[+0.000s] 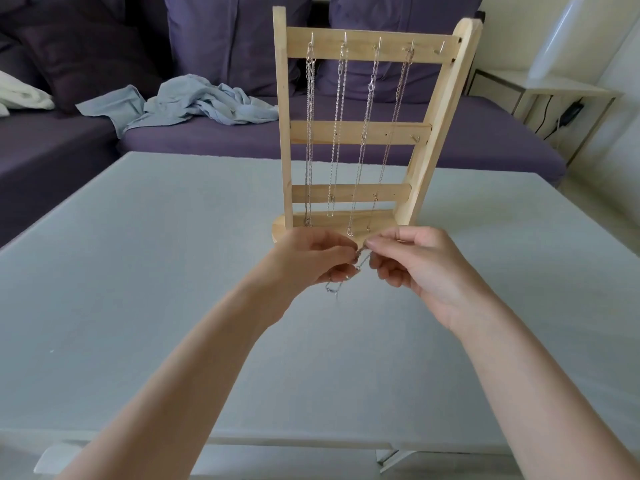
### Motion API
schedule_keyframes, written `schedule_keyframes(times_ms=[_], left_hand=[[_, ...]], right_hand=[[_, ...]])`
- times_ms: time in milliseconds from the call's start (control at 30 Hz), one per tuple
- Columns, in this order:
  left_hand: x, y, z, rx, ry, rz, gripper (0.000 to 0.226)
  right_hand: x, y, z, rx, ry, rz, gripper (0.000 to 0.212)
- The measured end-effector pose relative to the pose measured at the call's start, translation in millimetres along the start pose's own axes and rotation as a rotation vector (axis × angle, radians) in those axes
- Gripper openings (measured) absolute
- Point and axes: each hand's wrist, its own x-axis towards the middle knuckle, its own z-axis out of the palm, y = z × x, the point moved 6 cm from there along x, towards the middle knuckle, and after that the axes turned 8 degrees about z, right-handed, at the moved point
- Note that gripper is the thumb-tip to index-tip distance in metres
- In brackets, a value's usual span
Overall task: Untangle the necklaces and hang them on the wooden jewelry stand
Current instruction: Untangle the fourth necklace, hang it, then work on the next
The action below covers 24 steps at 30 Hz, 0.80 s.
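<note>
A wooden jewelry stand (367,133) stands upright on the grey table (138,271), with several silver necklaces (337,133) hanging from the hooks on its top bar. The rightmost top hook carries nothing. Just in front of the stand's base, my left hand (311,261) and my right hand (412,261) pinch a thin silver chain (360,261) between their fingertips. A short end of the chain with a clasp dangles below my left hand.
A purple sofa (346,136) runs behind the table, with a crumpled light-blue cloth (180,105) on its seat and a white cloth at far left. A white side table (554,88) stands at the right.
</note>
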Motion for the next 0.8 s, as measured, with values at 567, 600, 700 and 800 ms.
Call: schedule_keyframes(times_ms=[567, 600, 700, 800], left_hand=[[3.3, 0.4, 8.4, -0.068, 0.02, 0.022, 0.007], [3.5, 0.5, 7.4, -0.087, 0.03, 0.016, 0.007], [2.8, 1.2, 6.7, -0.116, 0.048, 0.001, 0.006], [2.5, 1.2, 5.5, -0.098, 0.05, -0.003, 0.007]], right_hand=[[-2.3, -0.4, -2.8, 0.009, -0.043, -0.019, 0.006], [-2.0, 0.1, -2.2, 0.024, -0.058, -0.009, 0.004], [-3.0, -0.7, -1.8, 0.051, -0.086, 0.014, 0.009], [-3.5, -1.1, 1.2, 0.066, -0.104, 0.024, 0.018]])
